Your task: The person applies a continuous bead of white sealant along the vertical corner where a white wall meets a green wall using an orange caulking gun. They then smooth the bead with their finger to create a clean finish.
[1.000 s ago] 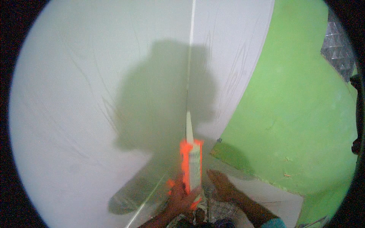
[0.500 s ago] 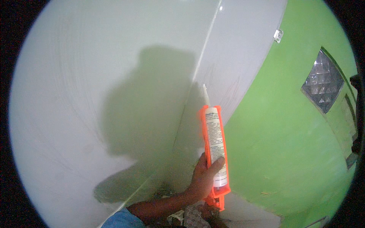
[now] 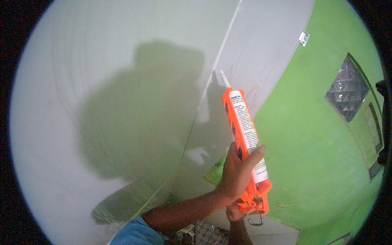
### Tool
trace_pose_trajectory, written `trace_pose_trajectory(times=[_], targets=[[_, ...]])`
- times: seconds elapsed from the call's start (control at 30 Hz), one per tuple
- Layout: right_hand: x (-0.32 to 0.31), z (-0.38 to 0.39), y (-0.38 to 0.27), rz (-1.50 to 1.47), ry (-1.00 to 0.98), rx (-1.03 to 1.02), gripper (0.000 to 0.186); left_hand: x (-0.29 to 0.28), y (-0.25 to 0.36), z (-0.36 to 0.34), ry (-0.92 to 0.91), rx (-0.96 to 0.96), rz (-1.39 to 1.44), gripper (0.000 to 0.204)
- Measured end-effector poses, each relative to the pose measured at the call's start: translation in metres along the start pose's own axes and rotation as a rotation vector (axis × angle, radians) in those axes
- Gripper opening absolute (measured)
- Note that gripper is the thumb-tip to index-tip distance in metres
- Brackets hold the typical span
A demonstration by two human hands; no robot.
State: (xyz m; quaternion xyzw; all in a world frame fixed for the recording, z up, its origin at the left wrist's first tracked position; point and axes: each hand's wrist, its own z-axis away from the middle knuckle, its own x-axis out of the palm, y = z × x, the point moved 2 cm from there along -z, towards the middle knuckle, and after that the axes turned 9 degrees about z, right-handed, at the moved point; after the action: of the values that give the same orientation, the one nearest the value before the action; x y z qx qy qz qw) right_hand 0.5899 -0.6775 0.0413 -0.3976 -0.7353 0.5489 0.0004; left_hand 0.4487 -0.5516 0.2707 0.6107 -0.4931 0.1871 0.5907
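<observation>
An orange caulking gun (image 3: 233, 122) holds a white sealant tube (image 3: 246, 124) with printed text. It leans up and to the left, its white nozzle (image 3: 225, 78) pointing close beside the seam (image 3: 192, 126) between two pale panels. Around the gun's barrel my left hand (image 3: 239, 173) is closed, thumb across the tube. Lower down, my right hand (image 3: 235, 213) is at the gun's rear end by the handle, partly hidden behind it; its fingers seem wrapped there. A bent metal rod hook (image 3: 256, 221) sticks out behind.
The large pale panel (image 3: 53, 102) fills the left, carrying my shadow. To the right stands a green wall (image 3: 294, 143) with a dark faceted square pane (image 3: 348, 90). A small metal bracket (image 3: 304, 38) sits on the panel's edge. Cluttered items (image 3: 204, 233) lie at the bottom.
Both hands have moved up and right with the caulking gun, which now tilts more to the left. Its rear end and metal hook have come into clearer view.
</observation>
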Motion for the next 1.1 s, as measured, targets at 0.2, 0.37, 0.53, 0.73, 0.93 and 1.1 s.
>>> trace_pose_trajectory(times=[0.2, 0.37, 0.53, 0.73, 0.93, 1.1], targets=[[0.035, -0.024, -0.040, -0.663, -0.113, 0.102, 0.082, -0.026, -0.003, -0.028, 0.005, 0.110, 0.017, 0.030], [0.019, -0.033, -0.052, -0.685, -0.085, 0.051, 0.077, -0.015, -0.017, -0.031, -0.019, 0.101, -0.065, 0.030], [0.005, -0.050, -0.049, -0.674, -0.130, -0.013, 0.071, -0.004, -0.020, -0.034, 0.043, 0.110, -0.042, 0.038], [0.013, -0.053, -0.043, -0.760, -0.166, 0.063, 0.074, -0.009, -0.023, -0.036, 0.089, 0.142, -0.006, 0.029], [0.018, -0.052, -0.057, -0.767, -0.144, -0.032, 0.071, -0.009, -0.020, -0.035, 0.106, 0.190, -0.027, 0.028], [0.017, -0.048, -0.062, -0.713, -0.177, 0.070, 0.071, -0.013, -0.021, -0.035, 0.130, 0.182, -0.087, 0.026]])
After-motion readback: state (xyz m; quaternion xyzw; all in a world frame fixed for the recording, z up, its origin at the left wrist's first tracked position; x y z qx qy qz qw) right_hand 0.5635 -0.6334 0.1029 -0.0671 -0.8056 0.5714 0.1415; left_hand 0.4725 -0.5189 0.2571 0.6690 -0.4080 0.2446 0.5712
